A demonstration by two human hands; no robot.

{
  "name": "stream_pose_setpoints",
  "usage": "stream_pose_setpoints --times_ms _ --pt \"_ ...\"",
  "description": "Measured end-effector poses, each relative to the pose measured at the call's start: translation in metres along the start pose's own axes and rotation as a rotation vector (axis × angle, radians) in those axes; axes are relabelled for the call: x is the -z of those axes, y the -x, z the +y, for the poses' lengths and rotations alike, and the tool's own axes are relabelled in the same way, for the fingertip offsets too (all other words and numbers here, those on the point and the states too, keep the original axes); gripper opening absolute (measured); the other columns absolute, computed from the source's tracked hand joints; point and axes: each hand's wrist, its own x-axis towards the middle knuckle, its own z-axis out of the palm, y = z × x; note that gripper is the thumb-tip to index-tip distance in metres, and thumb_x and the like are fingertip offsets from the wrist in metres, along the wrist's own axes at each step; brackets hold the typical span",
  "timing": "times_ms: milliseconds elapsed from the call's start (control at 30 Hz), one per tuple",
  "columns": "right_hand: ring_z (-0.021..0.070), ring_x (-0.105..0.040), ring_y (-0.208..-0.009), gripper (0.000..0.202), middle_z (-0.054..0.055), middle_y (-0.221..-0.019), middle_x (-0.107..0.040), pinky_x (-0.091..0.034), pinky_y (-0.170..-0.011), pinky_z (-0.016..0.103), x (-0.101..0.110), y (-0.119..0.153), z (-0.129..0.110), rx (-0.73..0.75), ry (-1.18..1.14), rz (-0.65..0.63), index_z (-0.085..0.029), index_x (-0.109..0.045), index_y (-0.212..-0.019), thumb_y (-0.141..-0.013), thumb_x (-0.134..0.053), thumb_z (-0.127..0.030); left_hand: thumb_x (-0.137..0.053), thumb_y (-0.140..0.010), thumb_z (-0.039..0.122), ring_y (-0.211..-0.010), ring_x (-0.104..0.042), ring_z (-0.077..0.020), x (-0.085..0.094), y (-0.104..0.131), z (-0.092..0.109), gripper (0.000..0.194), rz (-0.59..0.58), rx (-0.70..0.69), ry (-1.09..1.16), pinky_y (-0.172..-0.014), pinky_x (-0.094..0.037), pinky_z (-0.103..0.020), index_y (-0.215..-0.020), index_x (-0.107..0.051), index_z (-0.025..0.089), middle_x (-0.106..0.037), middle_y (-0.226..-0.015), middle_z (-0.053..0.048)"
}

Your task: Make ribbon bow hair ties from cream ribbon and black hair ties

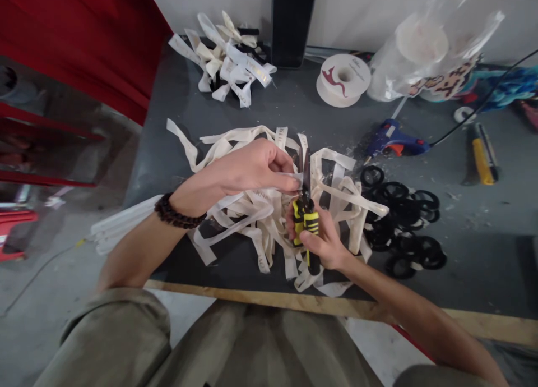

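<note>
My right hand [321,238] is closed around the yellow and black handles of a pair of scissors [310,221], whose dark blades point away from me. My left hand [269,168] pinches the end of a pale ribbon [296,177] right beside the blades. Under and around both hands lies a loose heap of cream and white ribbon strips [263,238], some with printed lettering. Just right of the heap is a pile of black hair ties [403,207].
A pile of ribbon bows [231,64] lies at the back left. Farther right are a ribbon spool [343,78], a blue glue gun [395,137] with its cord, a yellow cutter [484,154] and a clear plastic bag [399,56]. The dark table [483,263] has a wooden front edge.
</note>
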Motion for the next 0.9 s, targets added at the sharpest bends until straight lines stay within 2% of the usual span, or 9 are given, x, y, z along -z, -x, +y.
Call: stream_pose_setpoints --times_ms 100,300,500,600,667,767,833,900 --pt "0.0189 -0.057 -0.077 0.056 0.003 -0.094 -0.064 -0.047 -0.067 0.034 0.000 0.000 0.000 -0.009 0.021 0.016 -0.024 -0.061 -0.116 -0.086 -0.083 -0.066 -0.082 -0.082 0.023 -0.059 -0.053 -0.0095 0.000 0.000 -0.001 0.019 0.002 0.003 0.002 -0.056 -0.032 -0.025 -0.068 -0.070 0.019 -0.068 -0.069 -0.001" --pt "0.0187 -0.056 -0.076 0.050 0.003 -0.095 -0.064 -0.046 -0.069 0.036 0.000 0.000 -0.001 0.005 -0.021 -0.017 -0.025 -0.061 -0.117 -0.088 -0.083 -0.059 -0.081 -0.085 0.027 -0.063 -0.058 -0.0108 0.001 0.000 -0.003 0.014 0.000 -0.001 -0.032 -0.059 -0.036 -0.025 -0.075 -0.076 0.019 -0.071 -0.073 -0.002" --pt "0.0235 -0.058 -0.078 0.058 0.007 -0.099 -0.065 -0.050 -0.068 0.041 -0.001 0.000 -0.006 -0.054 -0.006 0.006 -0.029 -0.060 -0.119 -0.086 -0.079 -0.072 -0.081 -0.089 0.029 -0.057 -0.046 -0.0086 0.002 0.000 -0.002 0.024 -0.022 -0.001 -0.039 -0.056 -0.028 -0.026 -0.071 -0.069 0.018 -0.062 -0.067 0.000" --pt "0.0258 -0.061 -0.079 0.057 0.008 -0.098 -0.066 -0.053 -0.071 0.045 0.001 0.001 -0.005 -0.075 -0.015 0.027 -0.031 -0.062 -0.118 -0.084 -0.078 -0.075 -0.082 -0.090 0.030 -0.056 -0.045 -0.0075 0.006 0.001 0.002 0.024 -0.011 -0.004 -0.044 -0.054 -0.028 -0.025 -0.072 -0.071 0.019 -0.060 -0.065 0.002" --pt "0.0305 -0.067 -0.086 0.054 0.010 -0.099 -0.068 -0.056 -0.076 0.050 0.002 0.001 -0.003 -0.069 -0.033 0.020 -0.033 -0.064 -0.117 -0.086 -0.077 -0.075 -0.084 -0.090 0.032 -0.059 -0.051 -0.0078 0.009 0.003 0.005 0.021 0.015 0.015 -0.060 -0.056 -0.035 -0.023 -0.075 -0.075 0.019 -0.066 -0.068 0.000" --pt "0.0378 -0.073 -0.104 0.048 0.011 -0.103 -0.073 -0.059 -0.082 0.054 0.001 0.003 -0.005 -0.088 -0.115 0.004 -0.034 -0.066 -0.117 -0.087 -0.076 -0.071 -0.086 -0.089 0.039 -0.074 -0.069 -0.0120 0.015 0.006 0.010 0.022 0.068 0.044 -0.062 -0.067 -0.049 -0.022 -0.082 -0.080 0.019 -0.079 -0.083 -0.005" --pt "0.0399 -0.073 -0.112 0.052 0.011 -0.104 -0.074 -0.060 -0.082 0.054 -0.005 0.004 -0.014 -0.123 -0.199 0.019 -0.033 -0.068 -0.116 -0.084 -0.075 -0.074 -0.085 -0.091 0.045 -0.081 -0.074 -0.0142 0.019 0.008 0.012 0.027 0.088 0.044 -0.068 -0.073 -0.054 -0.022 -0.085 -0.081 0.019 -0.082 -0.089 -0.007" --pt "0.0406 -0.074 -0.113 0.061 0.012 -0.105 -0.075 -0.062 -0.081 0.054 -0.013 0.004 -0.031 -0.151 -0.253 0.039 -0.031 -0.069 -0.112 -0.078 -0.070 -0.082 -0.084 -0.092 0.048 -0.078 -0.073 -0.0143 0.023 0.011 0.016 0.030 0.098 0.034 -0.101 -0.071 -0.053 -0.022 -0.086 -0.080 0.018 -0.081 -0.086 -0.007"
